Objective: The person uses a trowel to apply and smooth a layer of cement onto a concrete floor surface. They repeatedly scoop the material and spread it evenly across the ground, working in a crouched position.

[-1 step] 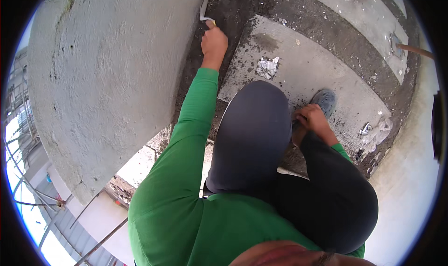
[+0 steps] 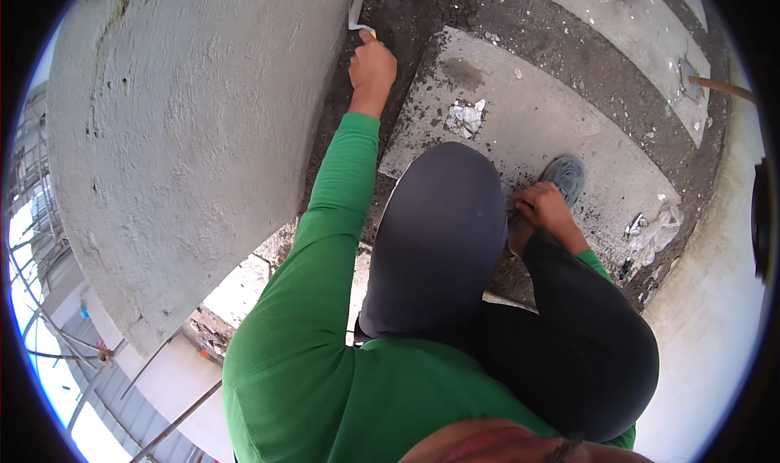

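Observation:
My left hand (image 2: 372, 79) grips a small tool with a yellow handle and a pale bent end (image 2: 357, 17), possibly a roller, at the dark foot of the rough grey plastered wall (image 2: 179, 121). My left arm is stretched forward beside my raised grey-clad knee (image 2: 431, 227). My right hand (image 2: 548, 211) is curled at my ankle, just behind my grey shoe (image 2: 564, 178); what its fingers hold, if anything, is hidden. The shoe stands on a pale concrete slab (image 2: 520, 97) speckled with dark grit.
A crumpled silvery scrap (image 2: 465, 117) and a torn clear plastic bag (image 2: 658, 235) lie on the slab. A wooden stick (image 2: 723, 87) juts in at the right, near a pale wall (image 2: 715, 325). Metal rods (image 2: 179, 418) and scaffolding show beyond the wall's edge at the lower left.
My left hand and the tool have moved slightly up the picture, along the foot of the wall. My right hand stays where it was.

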Available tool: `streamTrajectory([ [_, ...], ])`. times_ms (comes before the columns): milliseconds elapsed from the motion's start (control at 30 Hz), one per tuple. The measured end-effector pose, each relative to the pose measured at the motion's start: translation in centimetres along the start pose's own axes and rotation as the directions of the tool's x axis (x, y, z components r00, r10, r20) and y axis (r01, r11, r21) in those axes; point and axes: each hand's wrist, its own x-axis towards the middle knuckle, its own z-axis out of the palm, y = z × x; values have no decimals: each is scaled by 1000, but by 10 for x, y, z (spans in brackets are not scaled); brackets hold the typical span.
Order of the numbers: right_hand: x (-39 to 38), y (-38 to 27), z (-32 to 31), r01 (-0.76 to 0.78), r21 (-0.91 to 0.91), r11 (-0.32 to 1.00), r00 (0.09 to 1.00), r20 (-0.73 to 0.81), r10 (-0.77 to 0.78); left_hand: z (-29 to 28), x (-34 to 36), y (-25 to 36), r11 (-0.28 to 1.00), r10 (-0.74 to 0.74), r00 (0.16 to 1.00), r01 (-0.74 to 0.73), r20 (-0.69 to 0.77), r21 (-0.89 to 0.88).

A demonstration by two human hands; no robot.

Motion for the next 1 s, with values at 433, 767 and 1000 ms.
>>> streamTrajectory([
  [433,-16,3,8,-38,-53,998,999,31,39,-20,42,-28,968,227,973,-230,-37,-103],
  [767,0,-10,-4,-60,-48,997,995,74,64,-7,76,-29,922,145,986,-103,86,-373],
  [1000,-10,-2,1,-46,-46,998,999,7,46,-22,-39,-4,988,-148,975,140,165,62],
])
